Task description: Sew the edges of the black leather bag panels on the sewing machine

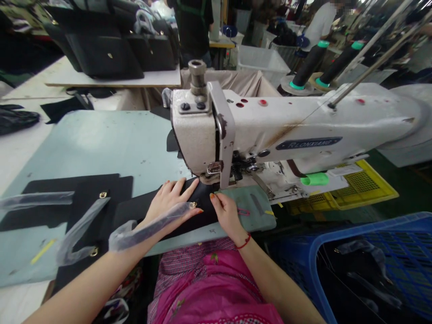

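A black bag panel (135,206) lies under the head of a white sewing machine (199,135). My left hand (173,198) rests flat on the panel with its fingers spread, the fingertips close to the presser foot area. A strap wrapped in clear plastic (151,229), with a gold metal fitting at its end, lies across my left wrist and thumb. At the panel's right edge, just in front of the needle area, my right hand (227,210) is closed, thumb and bent fingers pinching that edge. The needle itself is hidden.
More black panels with plastic-wrapped straps (84,216) lie on the pale green tabletop (101,139) at left. Black bags (101,49) stand on a board behind. At right are a blue basket (337,234) holding black pieces, a yellow crate (364,189) and thread cones (308,65).
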`<state>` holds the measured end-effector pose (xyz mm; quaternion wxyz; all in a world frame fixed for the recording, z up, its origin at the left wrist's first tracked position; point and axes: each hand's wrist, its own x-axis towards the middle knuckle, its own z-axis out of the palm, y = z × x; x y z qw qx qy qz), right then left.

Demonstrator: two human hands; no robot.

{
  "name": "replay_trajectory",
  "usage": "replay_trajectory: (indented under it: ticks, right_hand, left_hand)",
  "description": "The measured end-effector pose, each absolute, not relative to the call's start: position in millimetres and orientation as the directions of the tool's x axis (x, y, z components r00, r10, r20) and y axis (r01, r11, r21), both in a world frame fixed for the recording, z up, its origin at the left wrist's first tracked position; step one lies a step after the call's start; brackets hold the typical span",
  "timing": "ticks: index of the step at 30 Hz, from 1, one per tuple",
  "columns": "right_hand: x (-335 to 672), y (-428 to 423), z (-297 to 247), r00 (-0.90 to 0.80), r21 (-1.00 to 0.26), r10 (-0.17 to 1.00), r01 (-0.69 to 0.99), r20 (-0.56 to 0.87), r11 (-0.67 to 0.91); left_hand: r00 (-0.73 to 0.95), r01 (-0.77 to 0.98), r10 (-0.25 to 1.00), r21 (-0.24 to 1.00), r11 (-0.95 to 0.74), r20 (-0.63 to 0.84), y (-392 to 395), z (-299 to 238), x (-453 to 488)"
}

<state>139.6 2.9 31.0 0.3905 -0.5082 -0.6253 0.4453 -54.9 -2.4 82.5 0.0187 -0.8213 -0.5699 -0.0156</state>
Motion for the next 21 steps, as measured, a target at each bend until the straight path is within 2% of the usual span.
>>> replay_trajectory:
  ticks: [8, 21]
  right_hand:
    - [140.3, 6.1, 32.5, -0.181, -0.952, 0.983, 0.294, 0.027, 0.081]
    - [132.6, 23.7, 44.1, -0.139, -0.937, 0.99, 0.345, 0.013, 0.06]
  left_hand:
    - [0.342, 0.939, 0.939, -0.029, -0.343, -0.043, 2.7, 88.8, -55.5]
    - [0.399, 0.914, 0.913, -0.038, -0.403, -0.079, 31.6, 94.1, -68.6]
